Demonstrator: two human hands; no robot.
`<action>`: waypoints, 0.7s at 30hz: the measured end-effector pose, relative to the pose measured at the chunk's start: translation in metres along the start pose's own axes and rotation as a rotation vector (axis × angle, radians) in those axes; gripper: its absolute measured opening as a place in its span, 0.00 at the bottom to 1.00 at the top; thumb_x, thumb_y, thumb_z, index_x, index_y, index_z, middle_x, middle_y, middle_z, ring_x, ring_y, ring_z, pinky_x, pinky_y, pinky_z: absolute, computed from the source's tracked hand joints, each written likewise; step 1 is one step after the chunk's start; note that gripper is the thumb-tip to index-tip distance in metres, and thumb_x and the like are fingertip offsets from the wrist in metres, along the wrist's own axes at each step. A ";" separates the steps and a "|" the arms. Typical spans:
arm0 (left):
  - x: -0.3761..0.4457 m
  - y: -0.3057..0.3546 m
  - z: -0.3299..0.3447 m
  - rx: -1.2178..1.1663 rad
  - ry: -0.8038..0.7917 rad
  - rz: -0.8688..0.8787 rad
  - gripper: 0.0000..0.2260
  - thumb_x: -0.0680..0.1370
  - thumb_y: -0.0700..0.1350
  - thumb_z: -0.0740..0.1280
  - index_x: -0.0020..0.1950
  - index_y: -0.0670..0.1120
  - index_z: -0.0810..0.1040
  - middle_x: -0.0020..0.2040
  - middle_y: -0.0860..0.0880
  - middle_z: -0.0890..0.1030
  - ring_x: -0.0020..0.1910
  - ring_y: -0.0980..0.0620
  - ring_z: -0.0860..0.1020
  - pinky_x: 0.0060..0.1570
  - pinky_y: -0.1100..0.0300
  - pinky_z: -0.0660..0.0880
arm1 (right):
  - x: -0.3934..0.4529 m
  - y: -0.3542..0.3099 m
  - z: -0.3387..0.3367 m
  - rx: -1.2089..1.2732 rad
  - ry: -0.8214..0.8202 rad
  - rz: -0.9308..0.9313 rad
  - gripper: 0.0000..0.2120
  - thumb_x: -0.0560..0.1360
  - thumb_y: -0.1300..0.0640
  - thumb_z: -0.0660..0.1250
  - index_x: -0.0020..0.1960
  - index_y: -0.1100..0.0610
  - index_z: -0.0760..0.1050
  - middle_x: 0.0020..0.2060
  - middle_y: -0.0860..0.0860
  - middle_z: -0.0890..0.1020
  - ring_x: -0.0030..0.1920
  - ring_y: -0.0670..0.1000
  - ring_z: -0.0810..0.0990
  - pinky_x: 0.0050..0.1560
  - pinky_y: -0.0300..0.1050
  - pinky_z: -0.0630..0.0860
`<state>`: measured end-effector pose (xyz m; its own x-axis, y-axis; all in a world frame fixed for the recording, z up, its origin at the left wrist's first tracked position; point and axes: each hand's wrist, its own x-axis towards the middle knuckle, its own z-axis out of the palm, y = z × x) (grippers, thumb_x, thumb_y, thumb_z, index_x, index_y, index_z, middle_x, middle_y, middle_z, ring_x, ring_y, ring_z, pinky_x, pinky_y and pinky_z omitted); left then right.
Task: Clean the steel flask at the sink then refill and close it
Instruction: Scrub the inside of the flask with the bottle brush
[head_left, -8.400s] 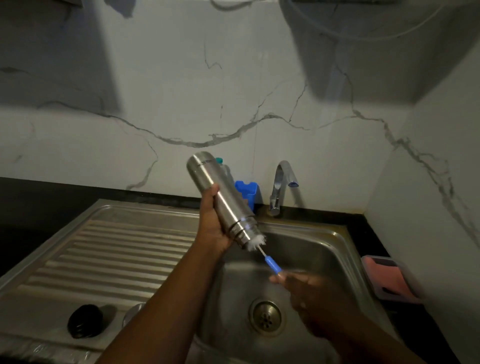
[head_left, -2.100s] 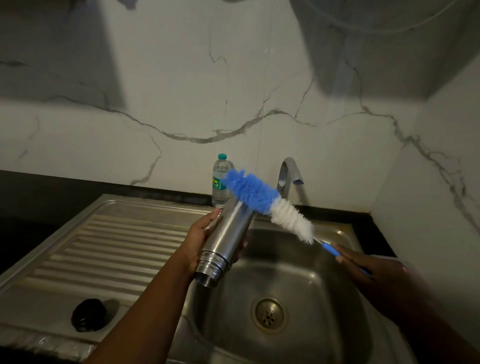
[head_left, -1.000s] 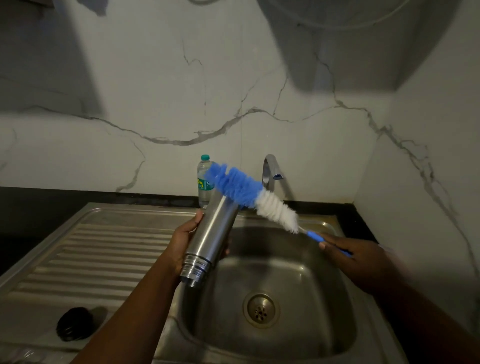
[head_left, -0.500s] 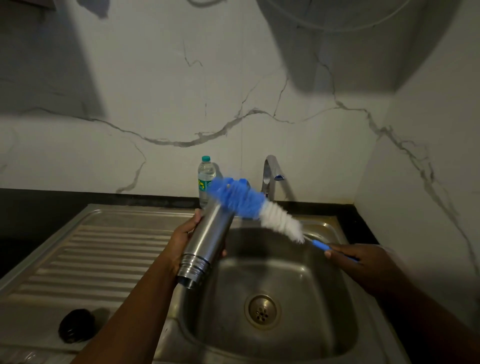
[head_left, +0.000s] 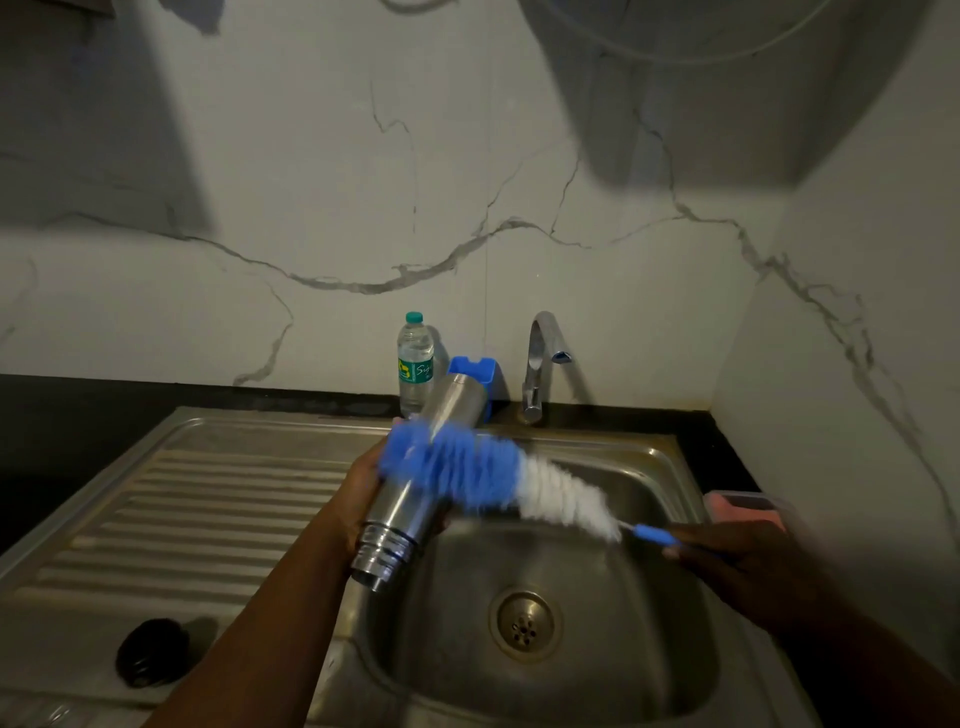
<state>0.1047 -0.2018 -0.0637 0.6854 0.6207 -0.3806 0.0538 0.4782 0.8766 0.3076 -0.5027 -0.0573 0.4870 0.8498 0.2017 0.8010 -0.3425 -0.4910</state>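
Note:
My left hand (head_left: 358, 493) grips the steel flask (head_left: 410, 509) around its middle, tilted with its open threaded mouth pointing down toward me over the sink basin (head_left: 639, 499). My right hand (head_left: 727, 561) holds the blue handle of a bottle brush (head_left: 498, 478). The brush's blue and white bristles lie across the outside of the flask body, blurred by motion. The flask's black cap (head_left: 148, 652) lies on the ribbed draining board (head_left: 208, 499) at the lower left.
A curved tap (head_left: 540, 358) stands behind the basin, with a small plastic water bottle (head_left: 415, 364) and a blue holder (head_left: 475, 371) to its left. A pink soap tray (head_left: 743, 512) sits on the right counter. The drain (head_left: 524, 623) is in the basin floor.
The brush has slid down the flask's outside from its raised base toward its middle. My right hand has dropped slightly. The flask stays gripped in my left hand.

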 end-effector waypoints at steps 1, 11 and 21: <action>-0.003 -0.001 0.004 -0.076 -0.063 -0.033 0.20 0.81 0.52 0.60 0.44 0.37 0.80 0.30 0.43 0.82 0.27 0.50 0.81 0.27 0.60 0.79 | 0.004 -0.003 0.001 0.049 0.018 0.023 0.07 0.72 0.48 0.70 0.49 0.43 0.82 0.31 0.23 0.75 0.36 0.31 0.77 0.35 0.22 0.69; -0.022 -0.011 -0.004 0.110 -0.173 -0.093 0.20 0.80 0.58 0.57 0.59 0.45 0.78 0.44 0.45 0.82 0.42 0.48 0.81 0.39 0.55 0.79 | 0.000 -0.005 -0.002 0.105 -0.087 -0.076 0.04 0.69 0.32 0.65 0.44 0.23 0.75 0.39 0.24 0.78 0.38 0.31 0.80 0.39 0.26 0.75; 0.000 -0.009 -0.006 -0.165 -0.184 -0.153 0.41 0.71 0.72 0.57 0.62 0.35 0.75 0.46 0.34 0.82 0.37 0.39 0.83 0.37 0.48 0.82 | 0.019 -0.005 0.010 0.043 0.183 0.045 0.05 0.75 0.58 0.68 0.47 0.53 0.83 0.24 0.42 0.77 0.34 0.33 0.76 0.33 0.24 0.68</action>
<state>0.1003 -0.2022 -0.0734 0.7997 0.4175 -0.4315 0.0581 0.6614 0.7478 0.3097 -0.4809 -0.0599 0.5805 0.7455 0.3275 0.7631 -0.3577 -0.5383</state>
